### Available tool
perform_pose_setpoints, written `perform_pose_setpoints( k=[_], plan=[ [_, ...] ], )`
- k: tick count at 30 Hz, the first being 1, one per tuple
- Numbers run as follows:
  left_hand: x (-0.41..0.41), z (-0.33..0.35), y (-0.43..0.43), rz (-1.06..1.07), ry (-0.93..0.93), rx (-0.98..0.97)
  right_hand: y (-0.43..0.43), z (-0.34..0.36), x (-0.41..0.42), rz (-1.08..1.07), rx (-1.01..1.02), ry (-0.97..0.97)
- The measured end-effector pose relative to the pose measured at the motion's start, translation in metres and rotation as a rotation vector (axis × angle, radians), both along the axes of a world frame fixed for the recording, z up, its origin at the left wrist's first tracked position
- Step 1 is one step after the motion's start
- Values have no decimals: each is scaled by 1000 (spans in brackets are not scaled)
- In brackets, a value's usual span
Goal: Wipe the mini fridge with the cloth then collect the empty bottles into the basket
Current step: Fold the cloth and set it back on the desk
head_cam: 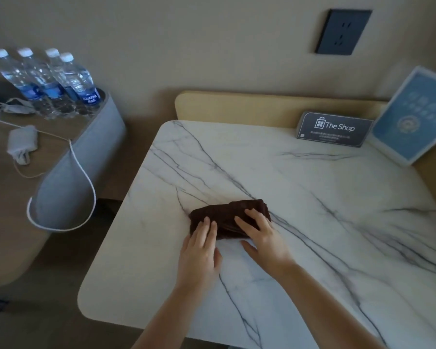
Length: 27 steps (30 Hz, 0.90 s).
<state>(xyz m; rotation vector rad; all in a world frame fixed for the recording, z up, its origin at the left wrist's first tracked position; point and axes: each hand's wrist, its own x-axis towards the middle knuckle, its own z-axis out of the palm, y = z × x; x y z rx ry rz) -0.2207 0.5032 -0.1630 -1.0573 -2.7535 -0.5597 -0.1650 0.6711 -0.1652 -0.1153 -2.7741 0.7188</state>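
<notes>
Both hands flat on cloth [228,217]; bottles [48,81] stand far left, sign [334,128] behind

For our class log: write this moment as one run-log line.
left hand: flat on cloth | right hand: flat on cloth | surface: marble top | bottles: untouched

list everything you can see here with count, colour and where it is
cloth: 1, dark brown, folded on marble top
marble top: 1, white with grey veins, centre
water bottles: 4, clear with blue labels, side table far left
charger: 1, white, with cable on side table
shop sign: 1, dark grey, back of marble top
card stand: 1, blue, far right
wall socket: 1, dark grey, wall
left hand: flat on cloth
right hand: flat on cloth
</notes>
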Motion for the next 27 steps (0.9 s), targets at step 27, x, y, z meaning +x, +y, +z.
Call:
perform_pose_setpoints(
  k=[27],
  plan=[
    [-186, -23, 136, 102, 47, 186, 128, -11, -190, -36, -25, 86]
  ],
)
